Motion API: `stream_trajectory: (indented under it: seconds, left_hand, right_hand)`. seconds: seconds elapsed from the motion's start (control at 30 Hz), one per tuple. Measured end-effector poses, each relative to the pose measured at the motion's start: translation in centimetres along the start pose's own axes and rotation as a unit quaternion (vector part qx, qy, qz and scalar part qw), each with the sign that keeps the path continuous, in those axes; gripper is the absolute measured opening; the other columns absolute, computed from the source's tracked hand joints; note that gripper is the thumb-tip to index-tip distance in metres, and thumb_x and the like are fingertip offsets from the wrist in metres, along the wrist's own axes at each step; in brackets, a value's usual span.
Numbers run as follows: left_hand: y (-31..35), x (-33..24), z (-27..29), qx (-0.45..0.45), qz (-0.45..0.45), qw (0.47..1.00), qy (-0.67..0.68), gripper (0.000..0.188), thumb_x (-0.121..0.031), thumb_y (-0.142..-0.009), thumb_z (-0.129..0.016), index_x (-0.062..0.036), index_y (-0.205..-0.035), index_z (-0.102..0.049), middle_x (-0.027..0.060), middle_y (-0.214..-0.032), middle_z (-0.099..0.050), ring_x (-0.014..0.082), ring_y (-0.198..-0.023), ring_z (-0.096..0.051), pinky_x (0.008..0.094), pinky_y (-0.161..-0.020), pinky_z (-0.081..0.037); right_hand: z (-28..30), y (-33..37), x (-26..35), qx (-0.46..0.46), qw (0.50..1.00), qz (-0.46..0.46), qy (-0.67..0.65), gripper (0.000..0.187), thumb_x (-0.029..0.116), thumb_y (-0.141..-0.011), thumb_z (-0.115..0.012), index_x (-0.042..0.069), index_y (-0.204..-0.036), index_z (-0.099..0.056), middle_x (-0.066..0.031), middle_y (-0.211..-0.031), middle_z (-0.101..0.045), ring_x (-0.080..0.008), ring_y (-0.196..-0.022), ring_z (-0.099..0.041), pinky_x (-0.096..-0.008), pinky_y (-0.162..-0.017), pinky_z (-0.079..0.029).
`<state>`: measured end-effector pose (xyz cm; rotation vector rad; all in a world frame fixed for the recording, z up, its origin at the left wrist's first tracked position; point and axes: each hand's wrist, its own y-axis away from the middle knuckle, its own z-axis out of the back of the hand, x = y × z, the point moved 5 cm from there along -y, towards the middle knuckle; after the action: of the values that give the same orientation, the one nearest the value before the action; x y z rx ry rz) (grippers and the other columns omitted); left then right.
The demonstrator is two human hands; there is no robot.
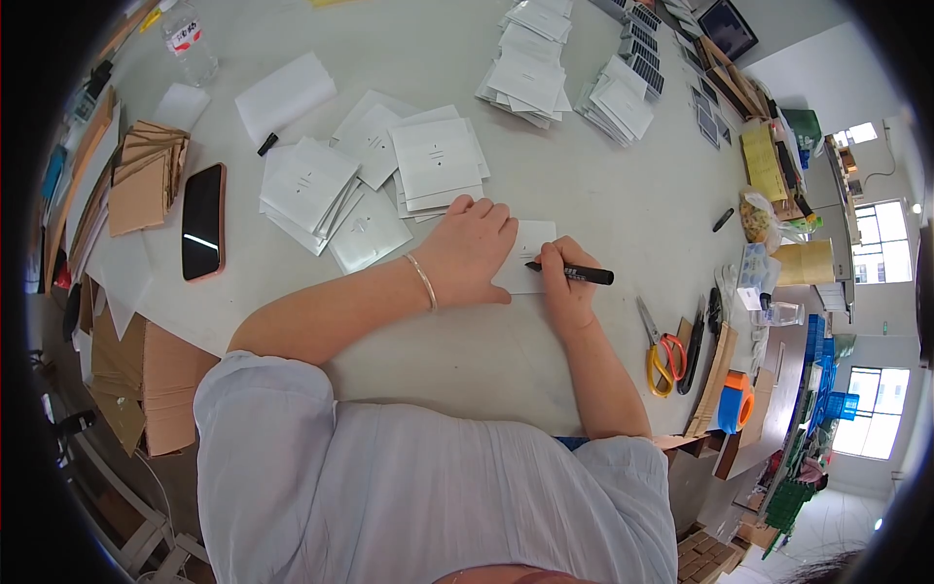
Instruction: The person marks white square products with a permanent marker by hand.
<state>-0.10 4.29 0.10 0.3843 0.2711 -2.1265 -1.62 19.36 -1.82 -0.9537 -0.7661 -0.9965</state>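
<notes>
On the table in front of me lies a white square card (533,238) with small dark marks on its face. Bent over its left end is my left hand (469,251), thumb and fingers set wide along it, pressing it to the table. My right hand (564,282) is closed round a black marker pen (590,275), whose tip is at the card's surface. Whether the tip touches cannot be made out. Just beyond my left hand are stacks of similar white cards (438,156), with more loose cards (370,234) beside them.
A phone (203,224) and cardboard pieces (146,185) lie at the left, a water bottle (190,44) farther back. More card stacks (525,73) stand at the far side. Scissors (664,355), a cutter (693,350) and a tape roll (736,402) are at the right edge.
</notes>
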Motion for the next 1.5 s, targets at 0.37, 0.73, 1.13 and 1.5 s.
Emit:
stream_trajectory:
  seconds: [0.37,0.73,1.13,1.5]
  left_hand:
    - [0.1,0.0,0.0,-0.007,0.000,1.000,0.005,0.077,-0.044,-0.061,-0.074,0.0033,-0.115,-0.047,0.0131,-0.109,-0.046,0.0270,-0.106,-0.044,0.0384,-0.098,-0.028]
    - [0.1,3.6,4.6,-0.109,0.036,0.993,-0.025,0.057,-0.032,-0.058,-0.071,-0.0040,-0.103,-0.052,0.0129,-0.107,-0.048,0.0289,-0.104,-0.046,0.0410,-0.093,-0.032]
    - [-0.4,1.1,2.8,-0.026,-0.009,1.000,-0.013,0.062,-0.043,-0.061,-0.073,-0.0044,-0.105,-0.055,0.0111,-0.115,-0.050,0.0256,-0.119,-0.040,0.0476,-0.099,-0.028]
    - [-0.3,-0.2,0.2,-0.012,-0.034,0.999,-0.025,0.062,-0.046,-0.063,-0.072,-0.0015,-0.104,-0.056,0.0121,-0.114,-0.051,0.0249,-0.116,-0.041,0.0441,-0.101,-0.026]
  right_hand:
    - [0.6,0.2,-0.4,-0.018,0.999,-0.022,-0.043,0.017,0.006,-0.084,-0.053,-0.001,-0.068,-0.052,-0.0043,-0.063,-0.055,-0.0098,-0.055,-0.046,-0.0253,-0.051,-0.038]
    - [1.9,0.0,-1.4,-0.198,0.943,-0.124,-0.237,0.018,0.017,-0.087,-0.052,0.007,-0.074,-0.049,0.0009,-0.070,-0.049,-0.0047,-0.054,-0.040,-0.0183,-0.049,-0.033]
    - [0.1,-0.9,-1.4,-0.054,0.996,-0.057,-0.044,0.019,0.009,-0.084,-0.059,0.002,-0.070,-0.049,-0.0010,-0.060,-0.047,-0.0074,-0.056,-0.039,-0.0245,-0.052,-0.035]
    - [0.2,-0.8,-1.3,-0.054,0.997,-0.044,-0.014,0.019,0.007,-0.083,-0.059,0.002,-0.068,-0.049,-0.0013,-0.058,-0.048,-0.0074,-0.055,-0.040,-0.0252,-0.050,-0.036]
